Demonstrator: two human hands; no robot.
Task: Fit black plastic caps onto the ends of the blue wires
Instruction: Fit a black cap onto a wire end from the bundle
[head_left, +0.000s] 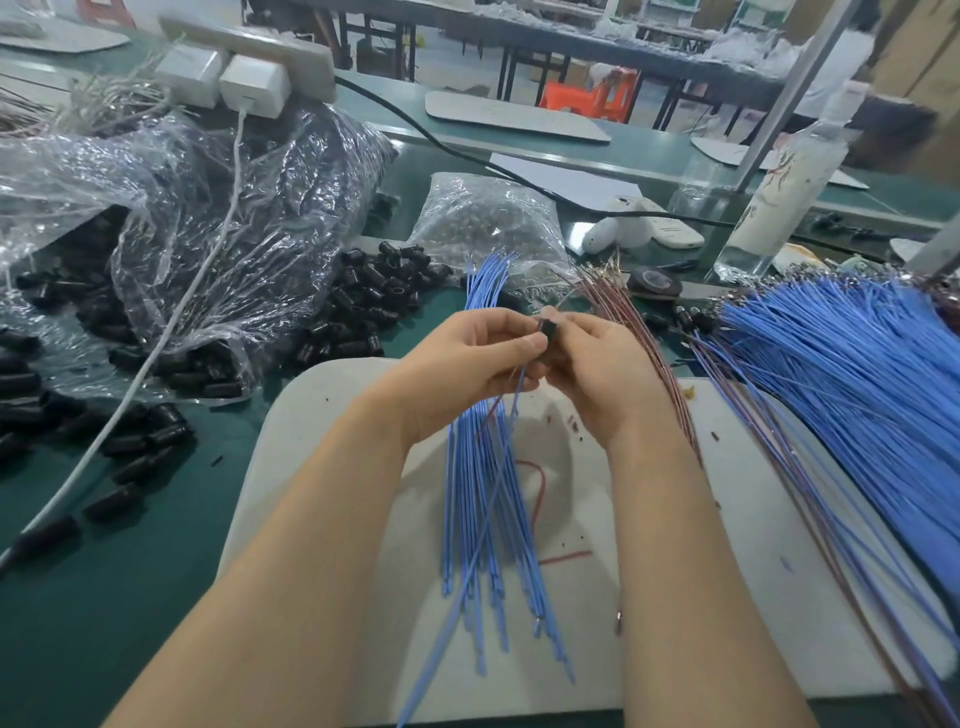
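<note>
Far left: loose black caps (363, 306) heaped on green tabletop (130, 571), some spilling from crumpled clear plastic bag (208, 218); white cable (156, 353) crosses them. Centre: left hand (467, 364) pinches one black cap (546, 327) between thumb and fingers. Right hand (597, 374) meets it, fingers curled onto same cap from other side. Single blue wire (519, 387) drops from between hands. Beneath, small bunch of blue wires (488, 519) fans over white mat (753, 519). Right: reddish-brown wires (623, 312), then large blue wire bundle (857, 374).
</note>
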